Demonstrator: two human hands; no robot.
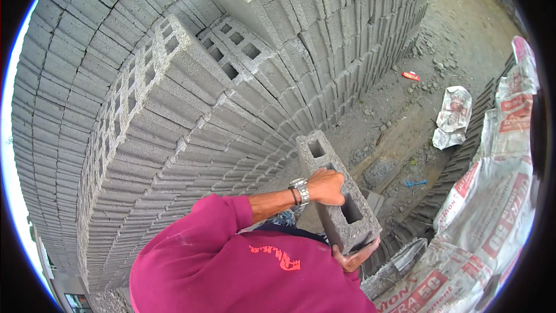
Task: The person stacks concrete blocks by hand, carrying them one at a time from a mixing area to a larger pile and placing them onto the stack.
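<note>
A grey hollow concrete block [362, 235] is held tilted in front of my body, its open cells facing up. My left hand [326, 186], with a metal watch on the wrist, grips it by the middle, the fingers curled into a cell. At the block's near end my right hand [356, 256] supports it from below; part of that hand is hidden. Close by on the left rises a tall stack of concrete blocks [231, 122], with a gap in its top row where lower blocks show their cells.
Cement bags [492, 214] in white and red lie along the right side. A crumpled bag [453, 113], a red wrapper [411, 76] and a blue scrap [415, 184] lie on the rubble-strewn ground. More block rows [52, 69] stand at far left.
</note>
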